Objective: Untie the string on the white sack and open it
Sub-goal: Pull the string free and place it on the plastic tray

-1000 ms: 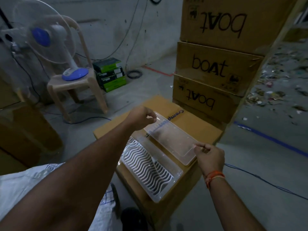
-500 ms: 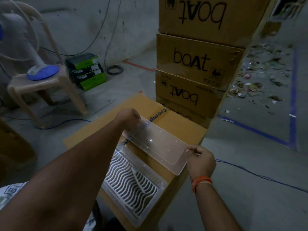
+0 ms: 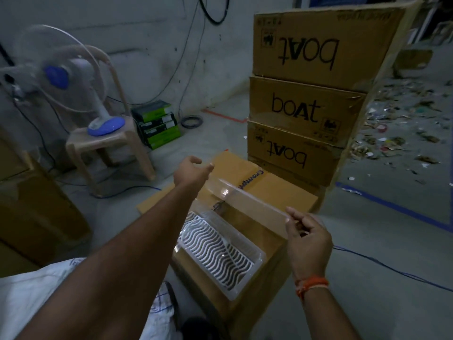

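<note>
Left hand: I see my left hand [image 3: 193, 169] gripping the far end of a clear plastic lid [image 3: 247, 201].
Right hand: my right hand [image 3: 307, 238] pinches its near end.
White sack: the white sack [image 3: 31, 305] lies below my left forearm, mostly hidden; I can't make out any string.
Below lid: a ribbed tray [image 3: 215, 253] rests on a cardboard box [image 3: 282, 190].
</note>
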A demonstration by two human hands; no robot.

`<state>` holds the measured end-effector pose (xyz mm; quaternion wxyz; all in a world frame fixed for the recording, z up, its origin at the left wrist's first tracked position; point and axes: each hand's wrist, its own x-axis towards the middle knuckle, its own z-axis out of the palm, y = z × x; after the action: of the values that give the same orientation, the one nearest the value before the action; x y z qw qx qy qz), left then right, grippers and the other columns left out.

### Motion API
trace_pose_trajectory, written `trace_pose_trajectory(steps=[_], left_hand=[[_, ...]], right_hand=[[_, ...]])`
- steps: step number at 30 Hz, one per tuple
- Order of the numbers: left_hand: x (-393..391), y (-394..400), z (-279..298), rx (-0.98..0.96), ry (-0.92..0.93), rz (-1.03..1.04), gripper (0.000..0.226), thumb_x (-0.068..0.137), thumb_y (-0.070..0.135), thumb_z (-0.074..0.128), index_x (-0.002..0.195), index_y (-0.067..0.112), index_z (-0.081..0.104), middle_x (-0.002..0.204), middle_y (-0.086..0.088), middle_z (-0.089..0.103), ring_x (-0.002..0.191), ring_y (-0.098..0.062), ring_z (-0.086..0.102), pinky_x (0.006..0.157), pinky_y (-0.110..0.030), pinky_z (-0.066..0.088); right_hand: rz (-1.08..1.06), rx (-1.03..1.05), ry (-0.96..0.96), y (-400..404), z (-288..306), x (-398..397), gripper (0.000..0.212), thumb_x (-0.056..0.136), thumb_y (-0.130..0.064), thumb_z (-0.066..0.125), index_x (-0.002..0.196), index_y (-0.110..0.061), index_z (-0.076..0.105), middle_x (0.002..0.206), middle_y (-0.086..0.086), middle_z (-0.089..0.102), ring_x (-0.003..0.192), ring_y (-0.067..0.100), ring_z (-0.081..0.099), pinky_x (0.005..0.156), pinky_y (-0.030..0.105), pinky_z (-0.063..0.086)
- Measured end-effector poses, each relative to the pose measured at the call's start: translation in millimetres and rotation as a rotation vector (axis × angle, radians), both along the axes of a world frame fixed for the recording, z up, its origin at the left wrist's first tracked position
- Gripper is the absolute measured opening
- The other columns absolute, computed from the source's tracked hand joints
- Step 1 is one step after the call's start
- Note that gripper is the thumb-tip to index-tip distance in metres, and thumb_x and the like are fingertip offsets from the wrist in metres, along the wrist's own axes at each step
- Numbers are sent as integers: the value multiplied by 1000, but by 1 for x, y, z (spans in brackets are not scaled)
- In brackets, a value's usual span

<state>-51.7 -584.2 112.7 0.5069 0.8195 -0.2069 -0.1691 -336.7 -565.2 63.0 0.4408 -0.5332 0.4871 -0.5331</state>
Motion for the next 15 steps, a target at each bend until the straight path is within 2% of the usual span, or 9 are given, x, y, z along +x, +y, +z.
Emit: trace_pose_trajectory(steps=[2, 5, 8, 10, 11, 13, 15], left_hand=[[-4, 13, 4, 30, -31, 49, 31, 72, 33, 84, 100, 27, 72, 93, -4, 79, 90, -21, 76, 87, -38, 64], [-7, 29, 5, 26, -5, 91, 26, 73, 16, 85, 98, 20, 79, 101, -7, 78, 97, -24, 73, 91, -39, 63], [-7, 43, 6, -2, 51, 142, 26, 74, 10, 86, 99, 14, 81, 97, -9, 77, 92, -24, 73, 89, -36, 63], [-2, 52, 3, 4, 96, 155, 26, 73, 7, 86, 97, 14, 81, 90, -10, 76, 83, -24, 73, 82, -32, 63], [1, 56, 1, -3, 126, 149, 26, 70, 5, 86, 95, 12, 82, 88, -11, 77, 82, -26, 75, 83, -34, 64], [10, 65, -4, -30, 186, 115, 29, 60, 4, 87, 87, 12, 81, 88, -17, 78, 88, -32, 78, 89, -43, 65], [17, 74, -10, -36, 204, 91, 31, 51, 5, 86, 80, 16, 79, 94, -23, 79, 86, -31, 76, 93, -40, 61]], right_hand=[[9, -22, 21, 16, 5, 0, 21, 88, -1, 74, 106, -12, 79, 105, 5, 65, 87, 13, 63, 70, -4, 47], [21, -32, 48, 39, 5, -1, 22, 87, 1, 75, 101, -14, 80, 100, -1, 63, 87, 3, 61, 70, 3, 49], [46, 20, 64, 57, 4, -2, 24, 85, 2, 76, 105, -12, 79, 107, -2, 61, 87, 1, 60, 75, 9, 53], [49, 58, 45, 67, 7, -5, 24, 86, -2, 75, 107, -13, 78, 115, -1, 59, 88, 0, 61, 65, 3, 51], [43, 87, 1, 72, 8, -6, 21, 87, -5, 74, 106, -16, 78, 116, -1, 61, 89, 1, 62, 64, 5, 49], [4, 175, -116, 79, 10, -7, 14, 89, -12, 75, 101, -19, 78, 108, 5, 73, 92, 13, 69, 73, 19, 55], [-39, 289, -203, 84, 12, -4, 12, 88, -13, 76, 99, -15, 79, 100, 14, 78, 89, 23, 71, 85, 40, 62]])
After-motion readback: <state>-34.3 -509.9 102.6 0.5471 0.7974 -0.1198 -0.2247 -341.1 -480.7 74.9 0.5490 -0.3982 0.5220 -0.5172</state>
